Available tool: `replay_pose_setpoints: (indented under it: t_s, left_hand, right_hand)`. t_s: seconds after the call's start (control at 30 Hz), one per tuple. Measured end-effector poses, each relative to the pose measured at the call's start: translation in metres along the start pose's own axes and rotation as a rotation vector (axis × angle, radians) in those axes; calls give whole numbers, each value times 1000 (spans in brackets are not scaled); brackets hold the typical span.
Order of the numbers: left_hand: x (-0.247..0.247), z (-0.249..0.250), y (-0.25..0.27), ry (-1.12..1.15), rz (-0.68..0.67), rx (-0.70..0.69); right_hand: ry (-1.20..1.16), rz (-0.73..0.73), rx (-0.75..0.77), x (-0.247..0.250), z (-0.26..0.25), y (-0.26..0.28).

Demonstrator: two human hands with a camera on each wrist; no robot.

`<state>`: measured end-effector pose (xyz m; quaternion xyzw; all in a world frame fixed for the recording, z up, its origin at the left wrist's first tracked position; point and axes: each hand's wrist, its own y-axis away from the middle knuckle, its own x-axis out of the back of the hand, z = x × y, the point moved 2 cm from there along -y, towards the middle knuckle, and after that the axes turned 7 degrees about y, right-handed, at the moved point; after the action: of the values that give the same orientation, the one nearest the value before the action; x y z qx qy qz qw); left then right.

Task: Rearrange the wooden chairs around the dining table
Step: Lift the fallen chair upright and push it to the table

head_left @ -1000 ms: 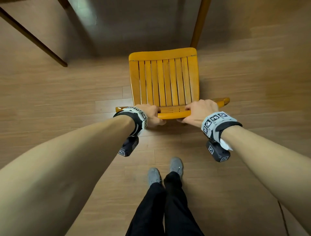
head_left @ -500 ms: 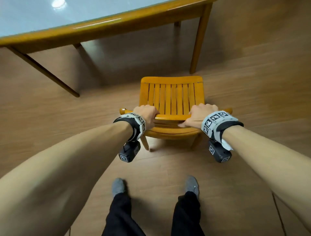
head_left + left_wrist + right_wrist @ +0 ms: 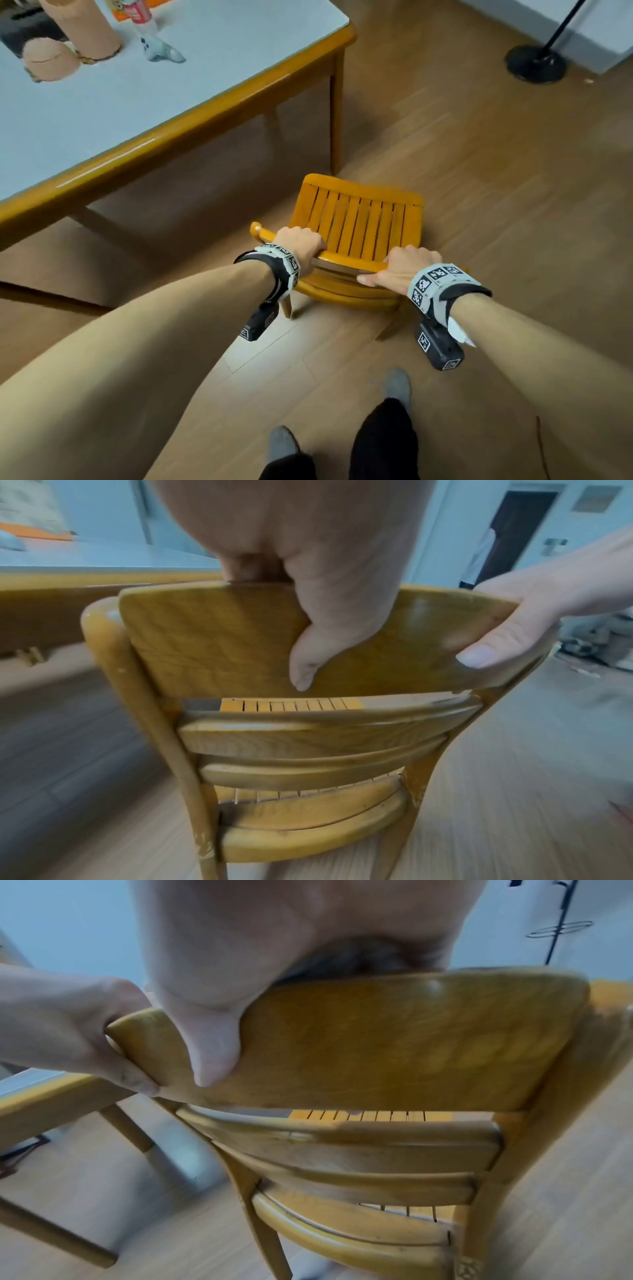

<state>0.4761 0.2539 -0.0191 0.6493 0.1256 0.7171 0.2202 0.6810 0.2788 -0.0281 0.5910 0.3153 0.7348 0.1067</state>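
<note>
wooden desk (image 3: pixel 178 126) with a pale top stands at the left, and the chair (image 3: pixel 359 219) is on the floor just off its corner, seat facing away from the person. left hand (image 3: pixel 299 241) and right hand (image 3: pixel 407 265) each curl over the top rail, thumbs behind, probably to steer it evenly.

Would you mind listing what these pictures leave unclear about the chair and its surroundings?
- Chair front legs: head view, hidden under its seat.
- Left hand fingertips: all views, curled behind the backrest.
- Bottle top: head view, cut off by the edge.
- Floor: left wrist view, motion-blurred.
</note>
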Motion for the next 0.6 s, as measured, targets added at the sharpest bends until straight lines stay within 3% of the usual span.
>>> replay_pose_setpoints:
  t_s: [0.3, 0.6]
  left_hand:
    - [63, -42, -60, -104, -28, -97]
    - [113, -106, -135, -199, -49, -151]
  right_hand:
    - [-181, 194, -81, 52, -15, -30]
    - [-209, 167, -120, 104, -53, -86]
